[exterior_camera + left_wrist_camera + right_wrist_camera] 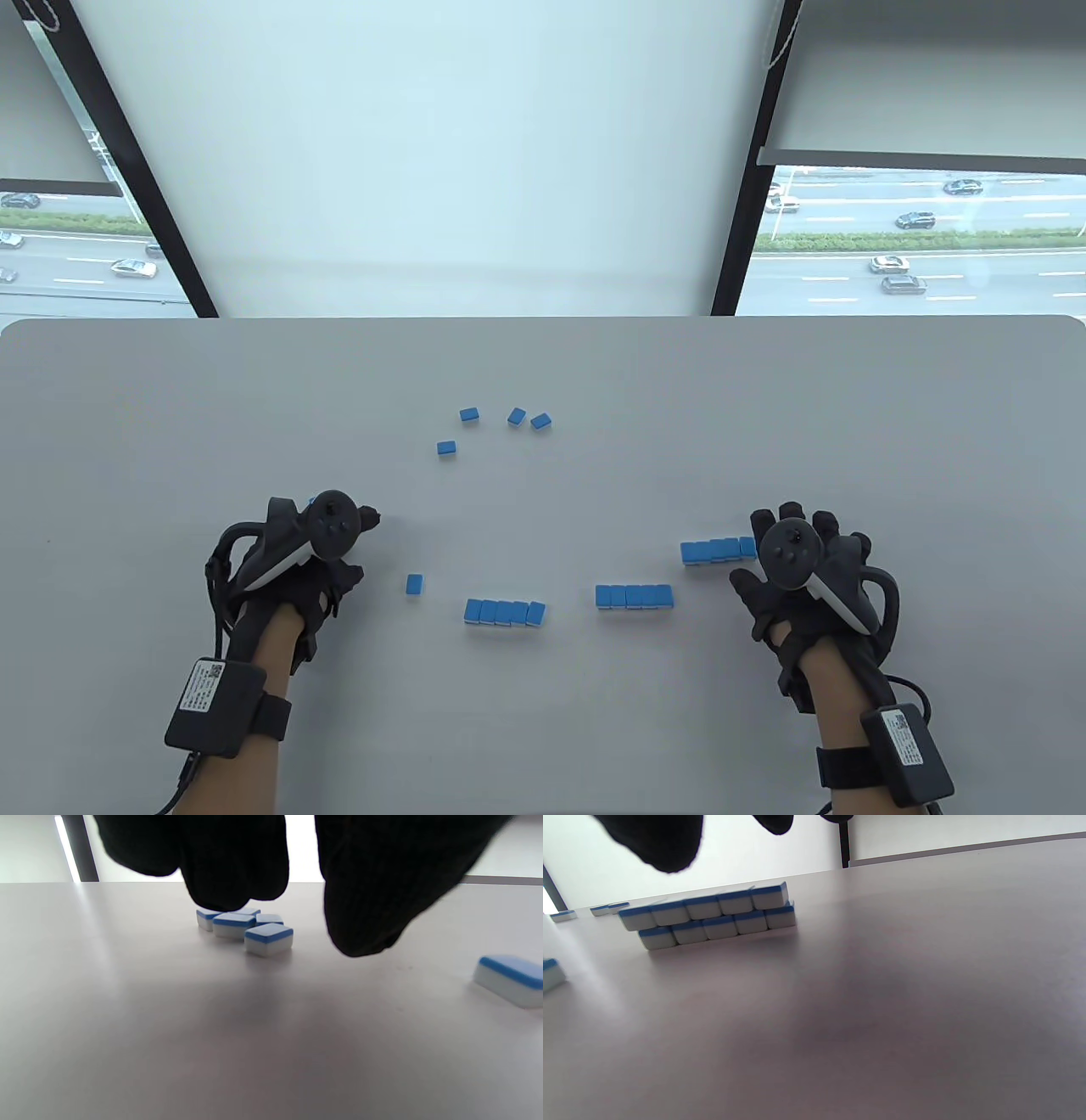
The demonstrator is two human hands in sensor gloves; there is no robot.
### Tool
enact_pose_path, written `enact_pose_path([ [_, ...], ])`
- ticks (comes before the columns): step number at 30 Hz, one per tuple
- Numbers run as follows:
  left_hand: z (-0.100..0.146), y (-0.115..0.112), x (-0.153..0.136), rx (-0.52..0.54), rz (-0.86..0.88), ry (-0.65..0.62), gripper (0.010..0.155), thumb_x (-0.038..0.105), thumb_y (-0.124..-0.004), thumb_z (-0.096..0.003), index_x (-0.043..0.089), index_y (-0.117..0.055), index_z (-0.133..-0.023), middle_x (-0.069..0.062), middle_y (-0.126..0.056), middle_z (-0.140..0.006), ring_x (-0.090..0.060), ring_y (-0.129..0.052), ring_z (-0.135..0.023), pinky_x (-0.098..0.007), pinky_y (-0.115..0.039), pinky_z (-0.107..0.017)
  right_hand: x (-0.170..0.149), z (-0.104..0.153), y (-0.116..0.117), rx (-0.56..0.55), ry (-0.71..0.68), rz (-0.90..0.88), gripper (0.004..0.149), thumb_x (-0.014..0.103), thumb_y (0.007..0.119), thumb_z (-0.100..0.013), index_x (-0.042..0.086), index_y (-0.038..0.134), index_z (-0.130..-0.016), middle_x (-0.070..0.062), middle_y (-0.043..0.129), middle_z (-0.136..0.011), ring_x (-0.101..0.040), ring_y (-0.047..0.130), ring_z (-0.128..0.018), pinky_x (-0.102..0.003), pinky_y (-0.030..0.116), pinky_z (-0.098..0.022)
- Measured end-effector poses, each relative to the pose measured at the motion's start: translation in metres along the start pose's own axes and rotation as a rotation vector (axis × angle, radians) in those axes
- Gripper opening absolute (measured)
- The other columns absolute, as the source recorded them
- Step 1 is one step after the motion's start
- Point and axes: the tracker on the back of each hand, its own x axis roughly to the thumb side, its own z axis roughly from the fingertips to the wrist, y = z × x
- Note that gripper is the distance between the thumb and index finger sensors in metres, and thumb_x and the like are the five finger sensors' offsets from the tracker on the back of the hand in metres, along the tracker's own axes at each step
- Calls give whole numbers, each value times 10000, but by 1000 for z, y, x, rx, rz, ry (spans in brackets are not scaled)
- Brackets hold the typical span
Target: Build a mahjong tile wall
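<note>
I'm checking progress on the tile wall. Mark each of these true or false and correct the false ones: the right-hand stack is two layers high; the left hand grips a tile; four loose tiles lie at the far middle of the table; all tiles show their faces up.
1. The stack by the right hand is two layers high. True.
2. The left hand grips a tile. False: in the left wrist view its fingers hang above the table and hold nothing.
3. Four loose tiles lie at the far middle. True.
4. All tiles show their faces up. False: the blue backs are up.
</note>
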Motion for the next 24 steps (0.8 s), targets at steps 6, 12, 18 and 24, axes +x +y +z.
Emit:
enact_pose_path([
  [6,-8,-11,-7,-22,-34,44,696,416,-938,-390,480,-619,-1005,-9,-687,-1059,-278,-834,-859,-569,-692,-666,0,0,0,0,1,1,776,587,708,-411,322,360,-1052,-18,233,-1133,-428,186,-1000,-655,124,-637],
  [12,-8,-11,-8,-1,-59,65,644,409,-920,-398,473,-662,-985,5,-745,-1014,-258,-877,-805,-551,-719,-642,0,0,1,2,-1,4,776,587,708,-411,323,359,-1052,-20,234,-1133,-427,187,-1000,-655,125,-636],
  [18,-8,-11,-6,18,-84,72,593,410,-922,-395,446,-722,-952,36,-841,-930,-245,-935,-727,-534,-761,-605,0,0,1,1,1,-1,777,587,708,-411,322,360,-1052,-19,233,-1133,-427,187,-1000,-655,125,-637],
  [24,-8,-11,-3,0,-99,85,561,422,-921,-389,356,-774,-926,59,-919,-831,-217,-979,-653,-513,-800,-568,0,0,1,0,-1,-1,777,587,708,-410,322,360,-1052,-20,234,-1133,-427,188,-1000,-655,126,-637],
])
